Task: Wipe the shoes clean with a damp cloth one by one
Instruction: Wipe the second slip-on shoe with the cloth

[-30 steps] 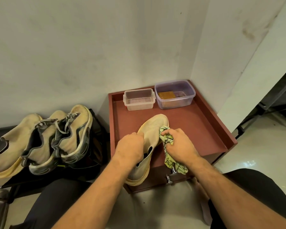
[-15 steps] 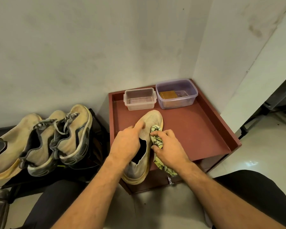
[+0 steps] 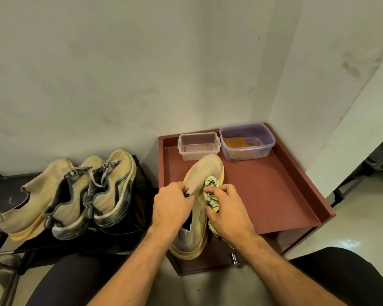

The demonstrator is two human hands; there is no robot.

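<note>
While the shoe lies on the red tray with its toe toward two tubs and its heel over the near edge, the left hand pinches the collar. Just right of it, touching the upper, the right hand curls round the cloth. Three more shoes sit on the rack to the left.
</note>
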